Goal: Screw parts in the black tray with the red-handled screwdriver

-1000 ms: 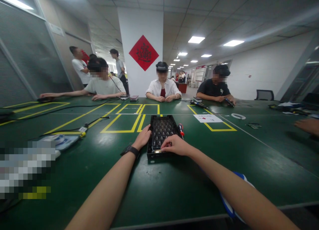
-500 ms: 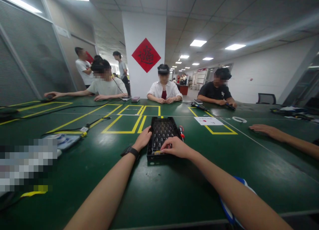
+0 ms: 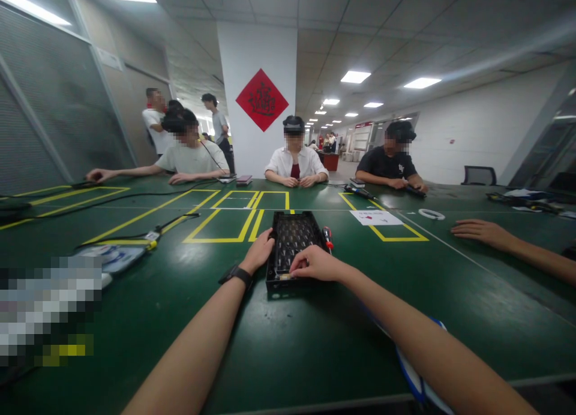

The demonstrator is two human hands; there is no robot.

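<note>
A black screwdriver bit case [image 3: 288,286] lies open on the green table, with rows of small metal bits [image 3: 294,232] inside. My left hand [image 3: 258,251], a dark band on its wrist, grips the case's left side. Over the near right part of the case is my right hand [image 3: 318,264]; its thumb and fingers are pinched together at the near compartment. Beside those fingertips a small yellowish piece [image 3: 285,277] lies in the compartment. What the pinch holds, if anything, is hidden. A red and black screwdriver [image 3: 327,238] rests against the case's right side.
Yellow tape outlines mark the table [image 3: 216,319]. A paper sheet [image 3: 375,217] and a white ring [image 3: 431,214] lie to the right, near another person's hand [image 3: 481,232]. Cables and a plastic packet [image 3: 112,256] are at left. Several people sit opposite.
My right fingers have shifted only slightly at the near compartment. My left hand stays on the case. The view has turned a little.
</note>
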